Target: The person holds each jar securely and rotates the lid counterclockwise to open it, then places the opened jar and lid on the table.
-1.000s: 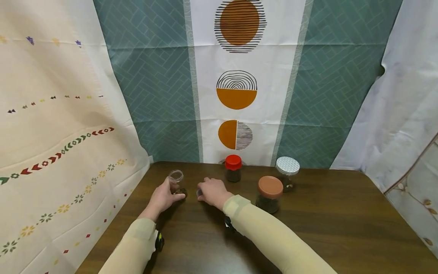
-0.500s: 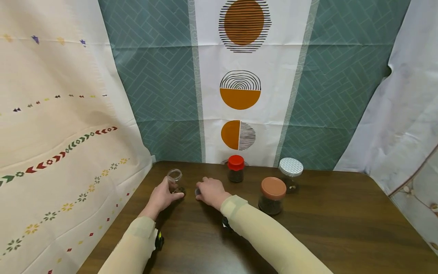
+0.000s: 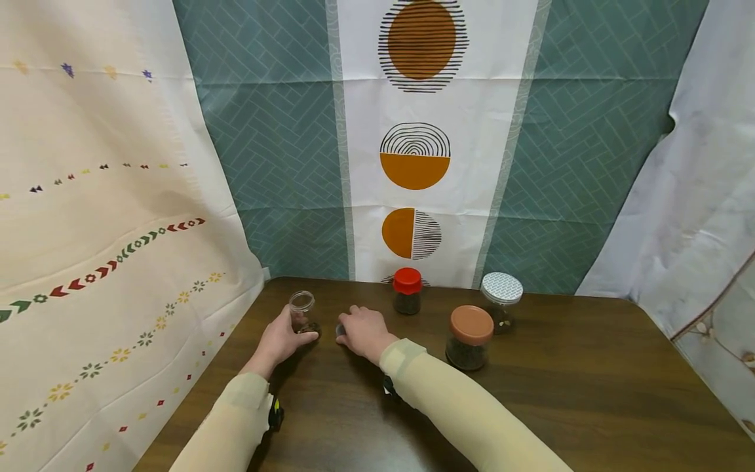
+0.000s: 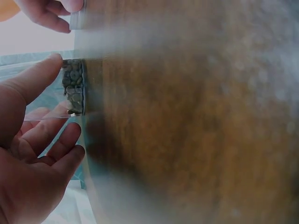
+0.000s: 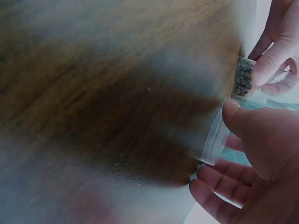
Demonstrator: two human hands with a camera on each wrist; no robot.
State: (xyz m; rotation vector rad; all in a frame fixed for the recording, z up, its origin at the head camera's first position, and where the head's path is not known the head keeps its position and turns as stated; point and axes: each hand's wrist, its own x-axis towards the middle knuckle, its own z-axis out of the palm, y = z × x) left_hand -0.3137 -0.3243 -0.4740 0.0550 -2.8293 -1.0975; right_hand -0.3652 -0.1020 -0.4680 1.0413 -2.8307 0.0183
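Two hands are working near the left end of the worktop [image 3: 560, 393], and I am viewing them remotely. The left hand [image 3: 278, 337] is gripping an uncovered clear jar [image 3: 303, 316], which is apparently standing upright with dark pieces lying at its bottom. The right hand [image 3: 367, 333] is pinching what I am reading as a clear lid [image 5: 214, 140], near the jar but apart; whether it is touching the surface I am failing to tell. I am judging the step in hand to be handling jar and lid separately; the next move is probably calling for steady holds on both. Across the brown, wood-grained worktop, a red-capped jar [image 3: 407, 292], an orange-lidded jar [image 3: 470, 334] and a white-lidded jar [image 3: 501, 298] are standing. Around it, cream cloth [image 3: 118, 164], a teal-and-white backdrop [image 3: 277, 131] and white cloth [image 3: 696, 196] are hanging.
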